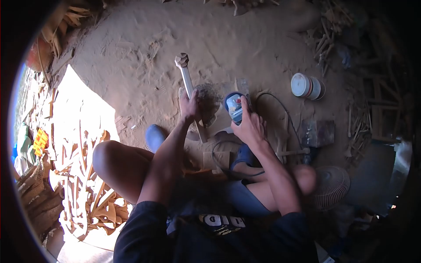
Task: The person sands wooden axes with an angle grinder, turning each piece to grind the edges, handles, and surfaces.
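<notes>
My left hand (189, 106) is wrapped round a long wooden leg (187, 81) with a faceted, carved knob at its top end. The leg stands out at a slant, and its lower end shows below my hand. In my right hand (251, 126) is a handheld power sander (235, 107) with a dark blue round rim and a grey-blue body, gripped from above. The sander is to the right of the leg, apart from it. Behind both lies a worn, dusty board (218, 91) on the ground.
A black cord (283, 103) loops over the dirt floor (131, 48). To the right are a white bucket (301, 85), a dark box (319, 133) and a fan (332, 187). Cut wood pieces (94, 193) heap up at the left in sunlight. Blue footwear (155, 137) shows near my knees.
</notes>
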Demonstrator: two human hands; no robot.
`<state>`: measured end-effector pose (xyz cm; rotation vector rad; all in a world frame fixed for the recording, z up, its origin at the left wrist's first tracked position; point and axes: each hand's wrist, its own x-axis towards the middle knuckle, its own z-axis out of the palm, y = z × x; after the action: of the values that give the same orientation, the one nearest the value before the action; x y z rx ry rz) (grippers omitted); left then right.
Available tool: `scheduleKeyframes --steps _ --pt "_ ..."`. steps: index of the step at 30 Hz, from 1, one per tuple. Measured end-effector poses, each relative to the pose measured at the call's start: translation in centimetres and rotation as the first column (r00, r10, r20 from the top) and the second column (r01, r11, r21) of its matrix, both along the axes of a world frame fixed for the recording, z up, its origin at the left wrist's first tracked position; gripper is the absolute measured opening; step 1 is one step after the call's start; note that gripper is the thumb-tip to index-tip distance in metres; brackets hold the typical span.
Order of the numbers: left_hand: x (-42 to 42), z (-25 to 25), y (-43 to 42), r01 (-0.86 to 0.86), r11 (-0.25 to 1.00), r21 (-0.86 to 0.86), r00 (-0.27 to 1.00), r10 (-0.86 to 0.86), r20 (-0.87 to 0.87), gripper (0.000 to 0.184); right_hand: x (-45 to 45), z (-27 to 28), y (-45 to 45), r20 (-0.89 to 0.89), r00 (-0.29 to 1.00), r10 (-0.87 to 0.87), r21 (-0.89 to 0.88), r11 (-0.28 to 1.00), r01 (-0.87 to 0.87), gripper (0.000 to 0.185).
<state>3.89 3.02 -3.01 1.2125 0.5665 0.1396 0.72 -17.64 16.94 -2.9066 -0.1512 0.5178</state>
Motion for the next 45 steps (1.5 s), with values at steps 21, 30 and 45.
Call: scheduleKeyframes --steps 21,30,45 --pt "0.7 -3.3 0.9 0.058 0.915 0.4 0.998 -0.045 -0.042 0.029 -3.6 -1.9 1.1 -0.194 0.955 0.225 0.103 0.973 -0.209 0.088" --pt "0.7 -3.0 0.7 0.056 0.918 0.392 0.998 -0.043 -0.042 0.031 -3.9 -1.3 1.4 -0.258 0.938 0.23 0.1 0.972 -0.211 0.09" --pt "0.6 -1.0 0.7 0.113 0.858 0.501 0.992 -0.072 -0.1 0.034 -3.3 -3.2 0.8 -0.112 0.959 0.26 -0.003 0.965 -0.262 0.093"
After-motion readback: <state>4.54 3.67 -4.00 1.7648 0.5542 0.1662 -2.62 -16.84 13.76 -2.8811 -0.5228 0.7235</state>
